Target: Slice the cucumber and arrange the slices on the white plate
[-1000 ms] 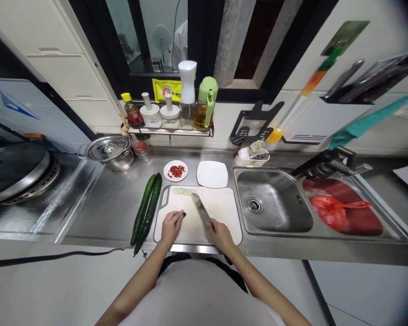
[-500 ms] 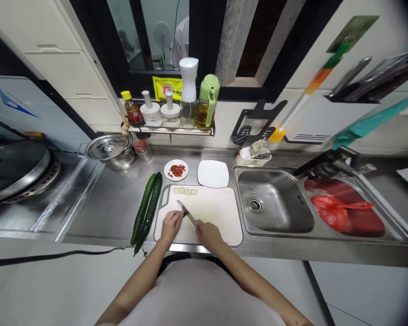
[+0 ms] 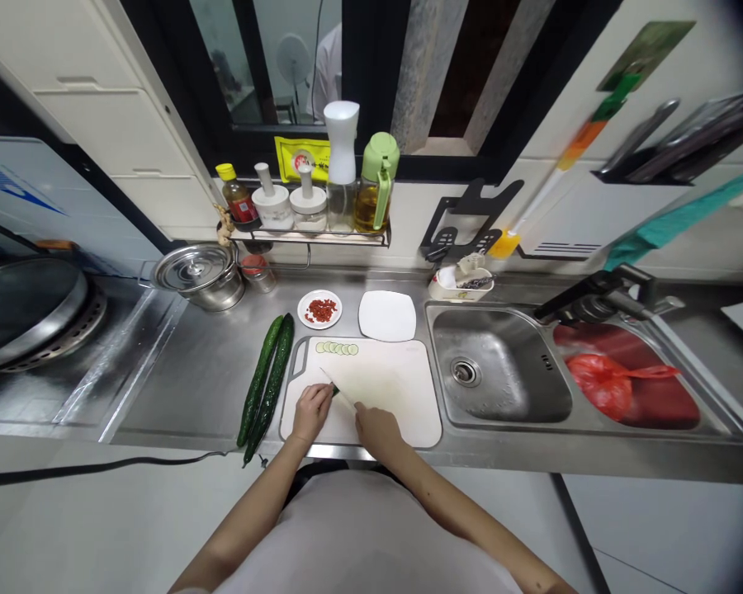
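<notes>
My left hand (image 3: 311,411) is closed around a short piece of cucumber (image 3: 335,389), mostly hidden under the fingers. In my right hand (image 3: 377,431) is a kitchen knife (image 3: 347,398), seen almost edge-on, its blade slanting up and left right beside the cucumber piece. Both hands are over the white cutting board (image 3: 402,379). A row of thin cucumber slices (image 3: 338,349) lies along the board's upper left. Left of the board, two long whole cucumbers, one (image 3: 261,379) and another (image 3: 276,392), rest side by side on the steel counter.
Behind the board stand a small plate of chopped red pieces (image 3: 320,310) and a white square plate (image 3: 387,315). To the right is the sink (image 3: 501,371), with a red plastic bag (image 3: 600,388) in its far basin. A lidded pot (image 3: 201,276) sits at back left.
The knife blade has turned from showing its side to nearly edge-on. Both hands stay in almost the same place; the view has shifted slightly.
</notes>
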`<state>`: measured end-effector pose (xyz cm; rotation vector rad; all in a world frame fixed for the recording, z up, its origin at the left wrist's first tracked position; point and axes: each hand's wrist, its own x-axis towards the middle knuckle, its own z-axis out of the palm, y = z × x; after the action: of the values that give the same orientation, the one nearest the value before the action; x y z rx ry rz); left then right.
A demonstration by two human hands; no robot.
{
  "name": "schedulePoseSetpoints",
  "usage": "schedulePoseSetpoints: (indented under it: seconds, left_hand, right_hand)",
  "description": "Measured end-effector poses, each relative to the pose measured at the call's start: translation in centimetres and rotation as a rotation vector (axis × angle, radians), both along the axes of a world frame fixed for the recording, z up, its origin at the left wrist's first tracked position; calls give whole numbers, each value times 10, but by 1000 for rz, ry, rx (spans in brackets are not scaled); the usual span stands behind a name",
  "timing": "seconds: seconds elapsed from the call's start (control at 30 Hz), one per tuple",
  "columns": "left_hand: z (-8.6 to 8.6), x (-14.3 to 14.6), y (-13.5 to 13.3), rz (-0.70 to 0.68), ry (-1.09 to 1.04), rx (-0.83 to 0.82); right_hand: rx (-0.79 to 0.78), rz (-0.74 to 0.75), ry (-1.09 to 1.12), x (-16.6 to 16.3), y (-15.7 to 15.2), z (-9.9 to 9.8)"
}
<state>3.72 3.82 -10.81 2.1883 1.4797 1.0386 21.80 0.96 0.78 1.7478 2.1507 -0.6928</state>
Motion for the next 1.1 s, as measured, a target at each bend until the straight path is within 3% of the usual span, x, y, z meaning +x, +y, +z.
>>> schedulePoseSetpoints:
  seconds: [1.1]
  left_hand:
    - [-4,0,1,-12,20,16]
  right_hand:
    - [10,29,23,-11,10,-6]
